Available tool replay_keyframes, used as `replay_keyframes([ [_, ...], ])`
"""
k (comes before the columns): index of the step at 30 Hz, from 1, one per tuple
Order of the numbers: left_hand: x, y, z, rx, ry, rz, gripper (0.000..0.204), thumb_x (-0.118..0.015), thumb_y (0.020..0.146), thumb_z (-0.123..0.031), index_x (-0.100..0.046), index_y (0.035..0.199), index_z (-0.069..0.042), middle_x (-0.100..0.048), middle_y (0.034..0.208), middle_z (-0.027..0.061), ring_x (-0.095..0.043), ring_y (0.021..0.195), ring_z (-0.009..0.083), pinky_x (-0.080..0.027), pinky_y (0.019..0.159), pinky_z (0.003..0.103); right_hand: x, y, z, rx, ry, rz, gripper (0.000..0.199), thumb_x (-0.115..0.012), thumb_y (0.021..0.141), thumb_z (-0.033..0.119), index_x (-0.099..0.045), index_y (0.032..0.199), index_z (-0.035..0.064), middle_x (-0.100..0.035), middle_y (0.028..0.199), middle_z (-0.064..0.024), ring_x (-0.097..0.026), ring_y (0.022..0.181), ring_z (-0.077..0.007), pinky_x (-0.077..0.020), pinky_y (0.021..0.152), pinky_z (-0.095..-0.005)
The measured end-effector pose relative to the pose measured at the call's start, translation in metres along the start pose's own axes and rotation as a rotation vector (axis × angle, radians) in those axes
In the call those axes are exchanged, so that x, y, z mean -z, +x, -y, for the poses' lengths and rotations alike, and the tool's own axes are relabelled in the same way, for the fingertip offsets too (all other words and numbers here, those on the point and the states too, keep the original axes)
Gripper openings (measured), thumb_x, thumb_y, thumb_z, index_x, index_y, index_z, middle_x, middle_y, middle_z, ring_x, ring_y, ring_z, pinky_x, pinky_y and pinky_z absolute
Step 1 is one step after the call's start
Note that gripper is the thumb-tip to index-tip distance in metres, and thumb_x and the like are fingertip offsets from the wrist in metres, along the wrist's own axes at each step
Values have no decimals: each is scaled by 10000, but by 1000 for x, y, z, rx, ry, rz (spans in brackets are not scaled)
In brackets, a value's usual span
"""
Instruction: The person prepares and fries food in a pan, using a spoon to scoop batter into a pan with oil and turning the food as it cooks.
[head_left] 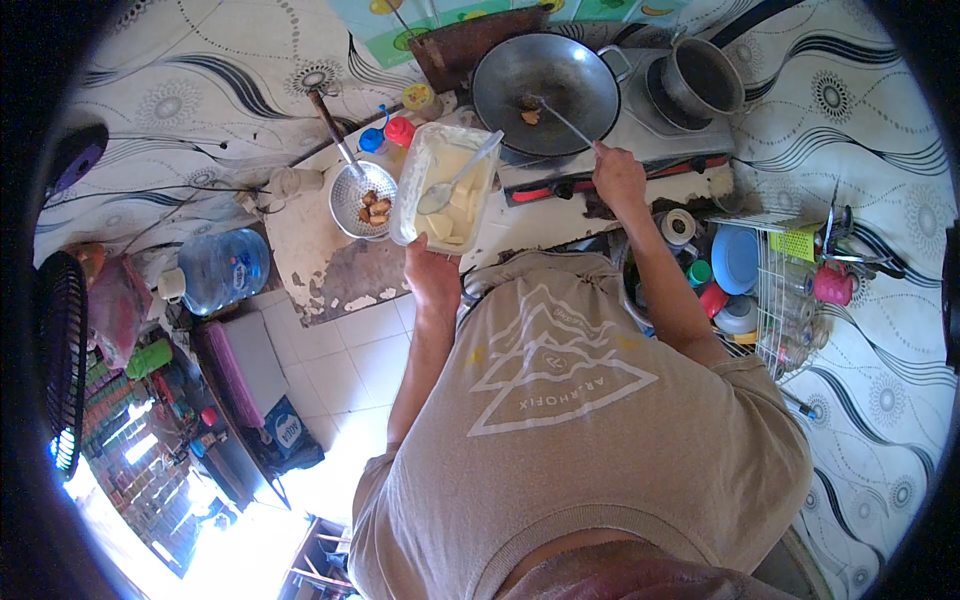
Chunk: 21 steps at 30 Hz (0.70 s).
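Plastic container [410, 187], one, extends beyond the left hand [433, 276] — its near edge clamped there — with one spoon [436, 198] and perhaps four pale pieces [436, 227] inside; farther, the right hand [620, 180] grips one utensil [568, 123] reaching into one wok [502, 88].

Beneath the pale tub [428, 152], most fingers of the left grip [433, 278] are hidden. The near end of the long utensil [568, 124] is covered by the right grip [620, 180], and the shape of its far end is lost against the dark wok [565, 70]. The brown scraps [530, 117] there are too small to be identified. At 1 o'clock, a black handle [752, 22] is cut off by the top edge; at 9 o'clock, the fan [62, 360] is clipped by the dark rim. Toward 7 o'clock, detail is washed out by glare. At 6 o'clock, the brown shirt [560, 440] is cropped.
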<state>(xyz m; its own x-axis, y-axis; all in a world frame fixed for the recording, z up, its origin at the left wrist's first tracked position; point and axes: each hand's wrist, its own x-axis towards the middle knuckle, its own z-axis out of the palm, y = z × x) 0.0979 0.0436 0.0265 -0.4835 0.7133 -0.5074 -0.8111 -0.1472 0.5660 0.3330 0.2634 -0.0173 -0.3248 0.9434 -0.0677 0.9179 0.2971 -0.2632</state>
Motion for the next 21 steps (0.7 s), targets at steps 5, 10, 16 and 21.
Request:
replay_keyframes([
  [5, -5, -3, -2, -11, 9, -10, 577, -521, 873, -276, -378, 1382, -43, -457, 1379, 116, -442, 1274, 272, -356, 1068, 445, -7, 5, -9, 34, 46, -140, 302, -478, 914, 154, -644, 1150, 62, -649, 830, -226, -655, 745, -408, -535, 664, -503],
  [10, 0, -4, -2, -7, -1, -54, 567, -525, 875, -278, -390, 1370, -36, -465, 1367, 117, -449, 1265, 273, -359, 1067, 446, 1, 14, -10, -68, 15, -148, 297, -511, 876, 109, -635, 1130, 17, -658, 861, -235, -659, 765, -404, -537, 678, -509],
  [16, -3, -5, -3, -24, 4, -32, 560, -532, 872, -279, -398, 1356, -32, -462, 1358, 128, -445, 1263, 284, -367, 1060, 454, -2, 26, -11, 27, 75, -117, 294, -506, 874, 111, -628, 1105, -24, -661, 847, -250, -660, 791, -413, -537, 691, -514],
  [21, 2, -5, -3, -18, -14, -20, 566, -527, 874, -274, -384, 1366, -32, -449, 1370, 126, -433, 1272, 283, -358, 1063, 455, 0, 27, -9, -37, 115, -122, 288, -510, 871, 120, -641, 1096, -4, -665, 826, -248, -658, 789, -415, -533, 707, -517],
])
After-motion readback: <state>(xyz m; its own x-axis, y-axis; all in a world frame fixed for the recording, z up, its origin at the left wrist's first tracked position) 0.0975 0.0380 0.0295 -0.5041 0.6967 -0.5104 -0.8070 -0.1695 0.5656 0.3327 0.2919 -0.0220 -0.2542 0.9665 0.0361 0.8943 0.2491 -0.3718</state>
